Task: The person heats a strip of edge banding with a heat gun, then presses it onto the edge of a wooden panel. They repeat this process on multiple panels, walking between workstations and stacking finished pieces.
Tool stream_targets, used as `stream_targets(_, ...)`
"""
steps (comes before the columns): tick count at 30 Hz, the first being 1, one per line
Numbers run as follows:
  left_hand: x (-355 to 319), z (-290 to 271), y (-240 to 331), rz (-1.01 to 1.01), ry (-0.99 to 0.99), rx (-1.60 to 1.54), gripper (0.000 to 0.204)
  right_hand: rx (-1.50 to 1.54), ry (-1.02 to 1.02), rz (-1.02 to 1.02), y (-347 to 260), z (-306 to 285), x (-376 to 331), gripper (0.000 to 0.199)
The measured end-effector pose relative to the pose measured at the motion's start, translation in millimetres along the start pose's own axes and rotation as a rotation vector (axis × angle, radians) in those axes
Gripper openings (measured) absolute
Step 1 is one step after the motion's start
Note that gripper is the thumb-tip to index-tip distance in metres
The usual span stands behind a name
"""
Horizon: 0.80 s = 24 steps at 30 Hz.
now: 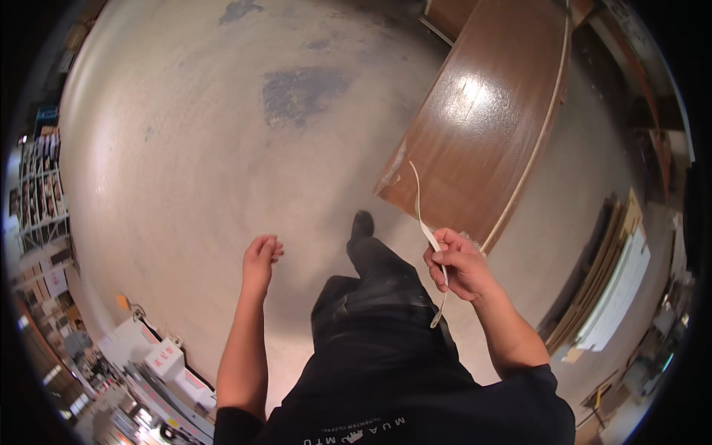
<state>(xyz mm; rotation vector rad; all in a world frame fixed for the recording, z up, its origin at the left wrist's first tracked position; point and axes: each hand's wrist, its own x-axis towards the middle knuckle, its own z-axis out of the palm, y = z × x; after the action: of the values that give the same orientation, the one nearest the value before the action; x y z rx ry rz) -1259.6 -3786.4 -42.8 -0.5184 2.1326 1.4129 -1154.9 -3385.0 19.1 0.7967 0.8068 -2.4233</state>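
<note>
My right hand is closed around a thin, flexible white strip. One end of the strip rises in a curve in front of the brown panel; the other hangs below my fingers with a small loop at its tip. That hand is beside the near end of a long, glossy brown panel, close to its lower right corner. My left hand hangs out over the floor, apart from everything, its fingers loosely bent and a little apart. Nothing shows in it.
Pale concrete floor with bluish worn patches spreads to the left and ahead. Several boards lean together at the right. A white and grey machine stands at the lower left, with loaded shelving behind it.
</note>
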Motion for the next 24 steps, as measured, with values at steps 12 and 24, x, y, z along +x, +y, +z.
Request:
stream_targets(12, 129, 145, 97, 0.018, -0.847, 0.351, 0.044, -0.074, 0.579, -0.171, 43, 84, 4, 0.034)
stream_targets(24, 171, 170, 118, 0.100, -1.271, 0.430, 0.050, -1.149, 0.981, -0.106, 84, 158, 69, 0.031)
